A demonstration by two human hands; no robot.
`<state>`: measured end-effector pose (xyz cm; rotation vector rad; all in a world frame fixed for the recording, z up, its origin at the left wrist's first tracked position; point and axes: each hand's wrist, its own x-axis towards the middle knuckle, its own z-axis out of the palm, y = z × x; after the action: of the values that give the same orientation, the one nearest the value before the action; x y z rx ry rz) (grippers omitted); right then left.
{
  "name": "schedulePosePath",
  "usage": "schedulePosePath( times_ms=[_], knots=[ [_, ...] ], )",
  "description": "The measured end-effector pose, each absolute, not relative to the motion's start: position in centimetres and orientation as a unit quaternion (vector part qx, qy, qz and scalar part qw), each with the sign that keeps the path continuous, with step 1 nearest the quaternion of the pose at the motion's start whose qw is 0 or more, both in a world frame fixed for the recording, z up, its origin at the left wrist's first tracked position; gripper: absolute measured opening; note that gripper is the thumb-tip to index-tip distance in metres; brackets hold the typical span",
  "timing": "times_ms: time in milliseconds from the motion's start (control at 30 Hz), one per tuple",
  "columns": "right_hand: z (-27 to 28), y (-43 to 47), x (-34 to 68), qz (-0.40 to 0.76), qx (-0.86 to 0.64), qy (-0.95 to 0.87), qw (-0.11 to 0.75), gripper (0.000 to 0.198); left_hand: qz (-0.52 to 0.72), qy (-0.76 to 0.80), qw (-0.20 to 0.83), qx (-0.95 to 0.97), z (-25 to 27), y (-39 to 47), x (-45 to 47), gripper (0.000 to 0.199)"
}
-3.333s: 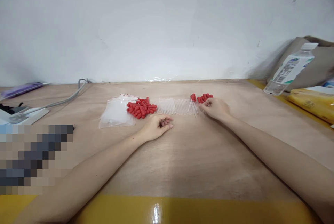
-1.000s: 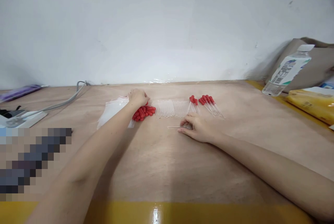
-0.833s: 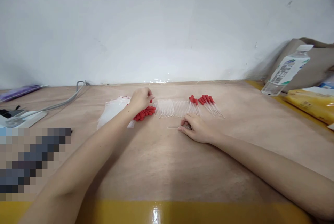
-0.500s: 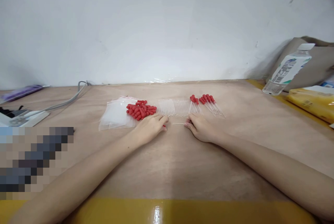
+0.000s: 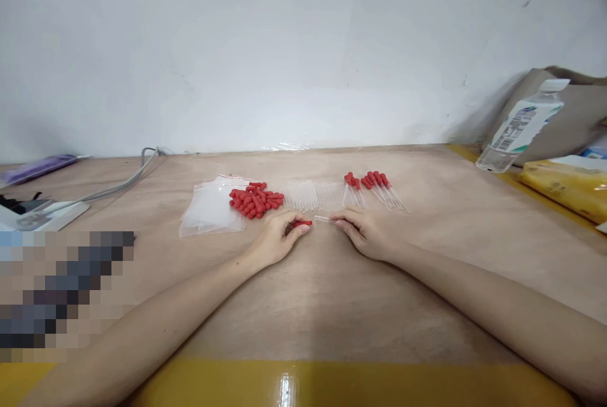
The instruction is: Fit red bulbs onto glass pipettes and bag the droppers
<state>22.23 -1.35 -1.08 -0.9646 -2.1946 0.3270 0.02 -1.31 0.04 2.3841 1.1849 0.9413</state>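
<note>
Biggest thing here is the scuffed white wall (image 5: 284, 47), then the wood-grain surface (image 5: 308, 306) with shiny yellow tape (image 5: 227, 378) on its near edge. Off to the right there's a clear plastic bottle (image 5: 524, 126), leaning a bit. On the left, a fan of flat, filmy zip bags (image 5: 206, 208).

Both hands are pretty much mid-surface, facing each other. Left hand (image 5: 282, 236) is pinching something, right hand (image 5: 364, 233) too. Beyond them sits a neat row of glassy clear tubes (image 5: 303, 195), with a messy heap of matte, rubbery-looking bulbs (image 5: 256, 201) to its left and some red-topped tubes (image 5: 382, 182) at its right end.

Now the small stuff: the left hand's red bulb (image 5: 304, 223) points right, and the right hand's thin clear tube (image 5: 323, 218) points left, tilted a touch. They're nearly in line, tips close but apart, tube slightly farther back. Can't tell if the bulb's showing end is the open one, too tiny.
</note>
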Motion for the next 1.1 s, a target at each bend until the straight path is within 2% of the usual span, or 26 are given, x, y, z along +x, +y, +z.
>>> schedulePosePath(
  times_ms=[300, 433, 667, 933, 1100],
  knots=[
    [-1.0, -1.5, 22.1, 0.147, -0.352, -0.851, 0.361, 0.022, 0.364, 0.398, 0.296, 0.788, -1.3, -0.4, 0.5, 0.02],
    [-1.4, -1.0, 22.2, 0.171, -0.326, -0.854, 0.369, 0.021, 0.359, 0.397, 0.325, 0.78, -1.3, -0.6, 0.5, 0.021],
    [-2.4, 0.3, 23.3, 0.221, -0.297, -0.867, 0.334, 0.021, 0.282, 0.379, 0.3, 0.828, -0.2, -1.7, 0.6, 0.019],
    [-1.5, -1.5, 22.4, 0.02, -0.33, -0.88, 0.342, 0.023, 0.299, 0.397, 0.225, 0.838, -0.3, -1.6, 0.4, 0.018],
    [-0.4, -2.2, 22.3, 0.036, -0.36, -0.874, 0.325, 0.016, 0.328, 0.368, 0.213, 0.843, -0.5, -1.1, -0.1, 0.02]
  ],
)
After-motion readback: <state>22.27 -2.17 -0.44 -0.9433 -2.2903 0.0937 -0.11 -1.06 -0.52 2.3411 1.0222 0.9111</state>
